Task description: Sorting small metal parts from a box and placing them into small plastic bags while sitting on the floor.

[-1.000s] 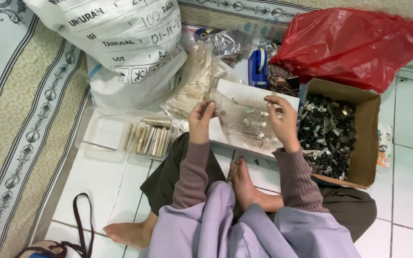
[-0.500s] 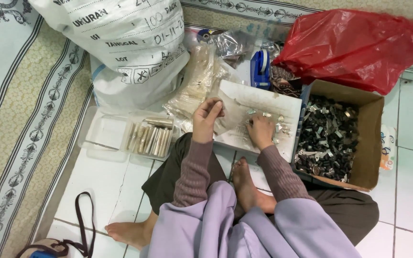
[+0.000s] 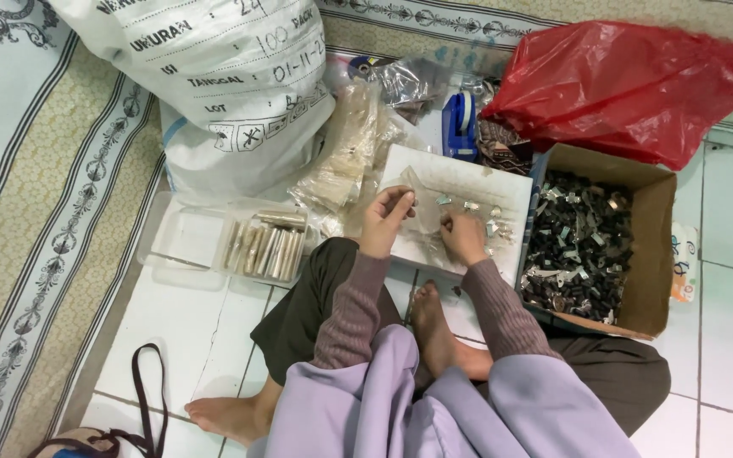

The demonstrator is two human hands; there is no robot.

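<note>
- The left hand (image 3: 386,219) pinched the edge of a small clear plastic bag (image 3: 417,199) between thumb and fingertips, holding it over the white tray (image 3: 511,182).
- The right hand (image 3: 462,237) rested curled on the tray beside the bag; whether its fingers gripped a metal clip (image 3: 471,206) could not be told.
- Loose clips lay scattered just right of the bag, with many more in the cardboard box (image 3: 651,254) further right.
- The bag looked limp, so its mouth might sag shut, and a clip could slide off the tray's near edge.
</note>
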